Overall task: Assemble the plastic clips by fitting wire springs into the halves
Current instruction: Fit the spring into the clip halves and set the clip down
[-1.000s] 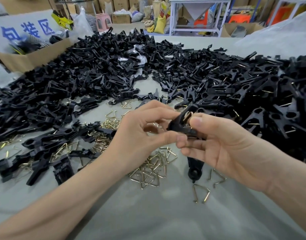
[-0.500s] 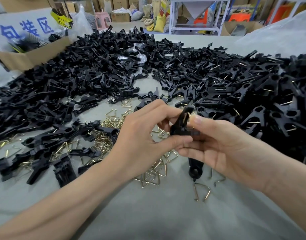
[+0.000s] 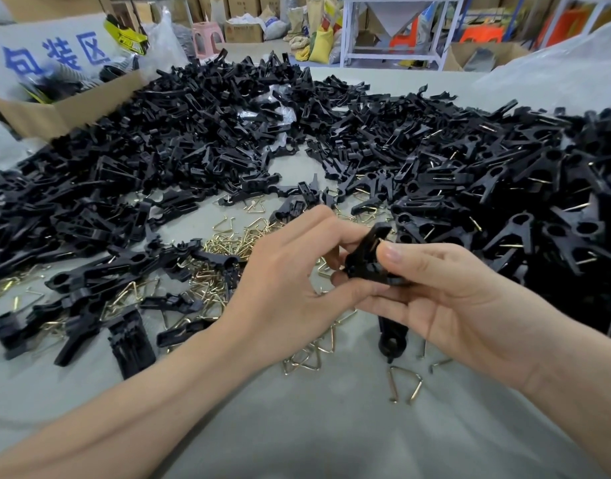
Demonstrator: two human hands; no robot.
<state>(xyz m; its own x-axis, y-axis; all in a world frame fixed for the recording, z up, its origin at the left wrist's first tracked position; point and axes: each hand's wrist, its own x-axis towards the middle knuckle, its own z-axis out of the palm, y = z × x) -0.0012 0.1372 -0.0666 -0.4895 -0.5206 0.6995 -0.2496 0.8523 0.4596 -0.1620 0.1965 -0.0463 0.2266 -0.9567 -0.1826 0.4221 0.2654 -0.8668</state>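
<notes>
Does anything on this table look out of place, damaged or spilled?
Nothing stands out as damaged. Loose wire springs lie scattered on the table among black clip halves, as work stock. Both the left hand and right hand grip one clip.

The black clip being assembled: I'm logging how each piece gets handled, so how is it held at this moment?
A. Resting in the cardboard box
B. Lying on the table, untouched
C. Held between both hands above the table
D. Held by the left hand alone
C: the black clip is pinched between the left hand and the right hand, raised above the grey table and the loose wire springs.
</notes>
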